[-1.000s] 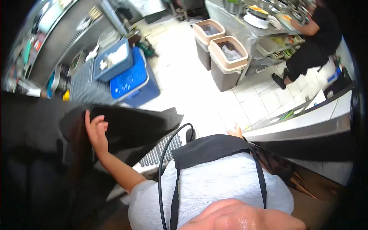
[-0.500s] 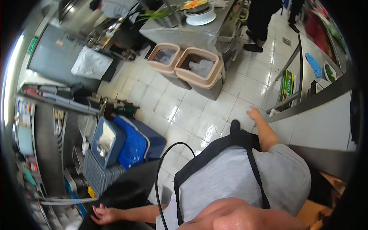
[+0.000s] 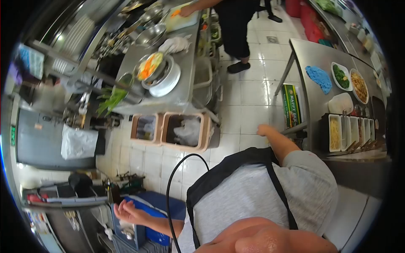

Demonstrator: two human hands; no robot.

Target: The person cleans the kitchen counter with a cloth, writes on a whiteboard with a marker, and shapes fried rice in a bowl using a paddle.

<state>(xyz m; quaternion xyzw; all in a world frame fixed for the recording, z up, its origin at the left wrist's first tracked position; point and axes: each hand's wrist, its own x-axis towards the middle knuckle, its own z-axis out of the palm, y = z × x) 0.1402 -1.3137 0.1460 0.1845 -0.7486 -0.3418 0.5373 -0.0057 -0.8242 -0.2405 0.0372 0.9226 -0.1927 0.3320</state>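
My left hand (image 3: 126, 212) hangs out to the side, palm partly turned up. Its fingers are loosely bent and apart, with nothing in them. Below it are a blue-grey tub (image 3: 134, 233) and a blue lidded bin (image 3: 157, 225); I see no contact with either. My right hand (image 3: 264, 130) is held forward over the tiled floor, near the corner of a steel table. Its fingers hang loosely and nothing shows in them. A green and yellow carton (image 3: 291, 106) stands under that table, beyond the hand.
Two bins (image 3: 185, 134) stand ahead against a steel counter (image 3: 139, 103) bearing a bowl of cut vegetables (image 3: 150, 67). A co-worker's hand (image 3: 185, 11) is over a cutting board. On the right table (image 3: 310, 52) are a blue cloth (image 3: 319, 79), food trays (image 3: 341, 76) and a container rack (image 3: 350, 133).
The view has swung right and moved forward: the bins, counter and right table now appear closer. Both hands stay out from the body; my left hand appears higher in view. Nothing was picked up.
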